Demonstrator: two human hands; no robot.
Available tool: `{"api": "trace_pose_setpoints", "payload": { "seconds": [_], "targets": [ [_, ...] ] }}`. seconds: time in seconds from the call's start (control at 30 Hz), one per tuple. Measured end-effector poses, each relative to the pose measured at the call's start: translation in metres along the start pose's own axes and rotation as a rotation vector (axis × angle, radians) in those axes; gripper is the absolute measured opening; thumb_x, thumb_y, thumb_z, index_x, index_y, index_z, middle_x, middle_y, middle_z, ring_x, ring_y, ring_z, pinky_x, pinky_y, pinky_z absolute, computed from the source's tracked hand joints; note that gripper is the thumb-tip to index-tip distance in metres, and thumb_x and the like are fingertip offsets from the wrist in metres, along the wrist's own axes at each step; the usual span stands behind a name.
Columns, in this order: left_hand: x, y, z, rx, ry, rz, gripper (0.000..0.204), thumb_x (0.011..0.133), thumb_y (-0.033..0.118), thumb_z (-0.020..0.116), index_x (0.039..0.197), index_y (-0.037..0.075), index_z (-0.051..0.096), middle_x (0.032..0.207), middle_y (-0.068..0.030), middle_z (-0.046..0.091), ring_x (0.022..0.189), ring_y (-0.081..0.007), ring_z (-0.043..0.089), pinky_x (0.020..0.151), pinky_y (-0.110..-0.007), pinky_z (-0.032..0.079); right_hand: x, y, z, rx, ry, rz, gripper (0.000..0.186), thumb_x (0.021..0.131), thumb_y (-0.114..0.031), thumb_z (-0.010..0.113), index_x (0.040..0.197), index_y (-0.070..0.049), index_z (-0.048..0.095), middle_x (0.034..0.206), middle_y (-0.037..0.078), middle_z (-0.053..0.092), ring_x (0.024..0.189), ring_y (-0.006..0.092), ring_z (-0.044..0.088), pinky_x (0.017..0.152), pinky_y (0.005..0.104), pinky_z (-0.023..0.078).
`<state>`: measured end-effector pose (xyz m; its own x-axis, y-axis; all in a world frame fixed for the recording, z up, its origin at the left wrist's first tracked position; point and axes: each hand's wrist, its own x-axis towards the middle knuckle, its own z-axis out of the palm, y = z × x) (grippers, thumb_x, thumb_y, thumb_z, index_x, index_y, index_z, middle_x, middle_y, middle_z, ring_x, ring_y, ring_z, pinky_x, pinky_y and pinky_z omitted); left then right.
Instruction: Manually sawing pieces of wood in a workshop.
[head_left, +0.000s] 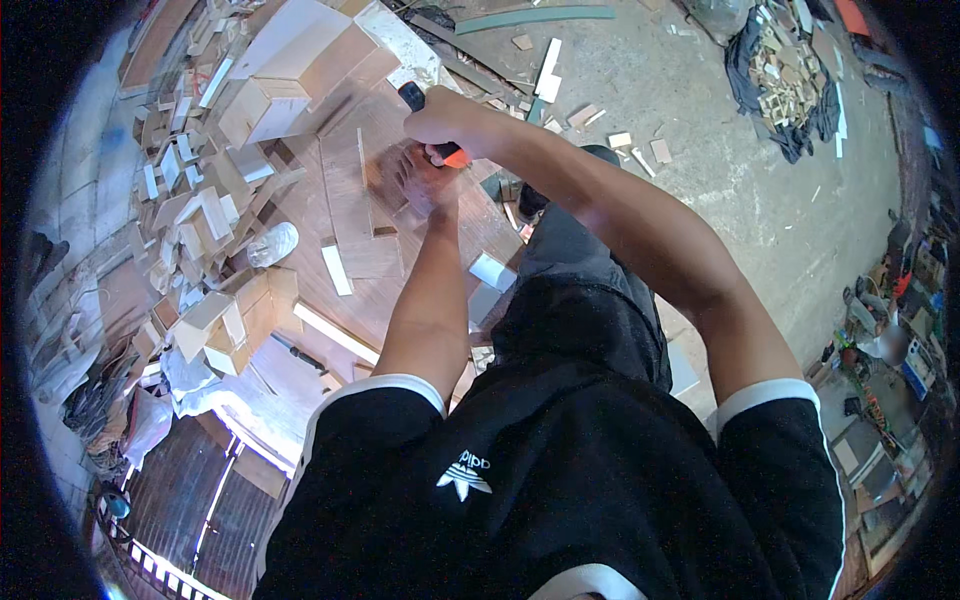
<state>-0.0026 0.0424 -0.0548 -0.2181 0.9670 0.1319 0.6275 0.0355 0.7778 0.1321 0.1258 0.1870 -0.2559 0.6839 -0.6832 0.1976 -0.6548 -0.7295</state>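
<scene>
My right hand (445, 118) is closed round a black-and-orange tool; its black end (411, 96) sticks out past the fist and an orange part (457, 158) shows below. I cannot make out its exact kind. Just under it, my left hand (425, 182) is low over the brown wooden worktop (385, 262), its fingers smeared by motion. A thin wooden strip (362, 158) is close to the left hand. Nearer me on the worktop are a white strip (337, 270) and a white-faced block (492, 271).
Heaped wood offcuts (200, 215) and a clear plastic bottle (272, 244) line the left side. Wooden box pieces (240, 318) stand nearby, with a dark-handled tool (296, 350) beside them. Scraps litter the concrete floor (720, 215), where a black sack of offcuts (790, 85) sits far right.
</scene>
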Motion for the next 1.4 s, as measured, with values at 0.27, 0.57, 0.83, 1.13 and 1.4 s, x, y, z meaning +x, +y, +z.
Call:
{"api": "trace_pose_setpoints", "payload": {
  "seconds": [0.27, 0.57, 0.83, 1.13, 1.4],
  "targets": [
    [0.005, 0.017, -0.012, 0.574, 0.214, 0.156, 0.024, 0.075, 0.028, 0.062, 0.089, 0.009, 0.058, 0.086, -0.0128, 0.061, 0.079, -0.0345, 0.058, 0.075, -0.047, 0.045, -0.111, -0.032, -0.063, 0.388, 0.060, -0.162, 0.011, 0.084, -0.010, 0.059, 0.086, -0.004, 0.050, 0.053, 0.001, 0.042, 0.042, 0.0093, 0.041, 0.039, 0.0257, 0.032],
    [0.015, 0.060, -0.032, 0.401, 0.036, 0.046, 0.023, 0.079, 0.028, 0.062, 0.088, 0.008, 0.058, 0.083, -0.0118, 0.059, 0.083, -0.0310, 0.057, 0.075, -0.044, 0.044, -0.160, 0.065, -0.114, 0.185, 0.317, -0.263, 0.018, 0.085, -0.012, 0.060, 0.096, -0.002, 0.051, 0.055, 0.001, 0.047, 0.041, 0.0107, 0.044, 0.038, 0.0279, 0.035],
    [-0.014, 0.075, -0.103, 0.463, -0.382, 0.483, 0.049, 0.075, 0.026, 0.074, 0.114, 0.007, 0.050, 0.094, -0.0131, 0.059, 0.095, -0.0347, 0.056, 0.083, -0.042, 0.045, -0.184, 0.137, -0.142, 0.155, 0.423, -0.171, 0.020, 0.085, -0.013, 0.063, 0.096, -0.002, 0.050, 0.056, 0.002, 0.049, 0.043, 0.0118, 0.048, 0.039, 0.0288, 0.036],
    [-0.023, 0.106, -0.080, 0.398, -0.464, 0.004, 0.051, 0.072, 0.024, 0.075, 0.113, 0.012, 0.048, 0.098, -0.0147, 0.061, 0.094, -0.0367, 0.059, 0.083, -0.044, 0.046, -0.178, 0.149, -0.165, 0.082, 0.431, -0.237, 0.018, 0.083, -0.013, 0.061, 0.094, -0.001, 0.054, 0.062, 0.000, 0.051, 0.050, 0.0095, 0.049, 0.044, 0.0271, 0.038],
    [-0.038, 0.193, -0.087, 0.093, -0.515, -0.146, 0.033, 0.080, 0.017, 0.070, 0.109, 0.008, 0.055, 0.105, -0.0135, 0.064, 0.102, -0.0267, 0.061, 0.082, -0.036, 0.049, -0.212, 0.127, -0.182, 0.077, 0.231, -0.242, 0.021, 0.086, -0.017, 0.066, 0.092, -0.002, 0.053, 0.056, -0.001, 0.048, 0.042, 0.0090, 0.045, 0.039, 0.0273, 0.036]
  ]
}}
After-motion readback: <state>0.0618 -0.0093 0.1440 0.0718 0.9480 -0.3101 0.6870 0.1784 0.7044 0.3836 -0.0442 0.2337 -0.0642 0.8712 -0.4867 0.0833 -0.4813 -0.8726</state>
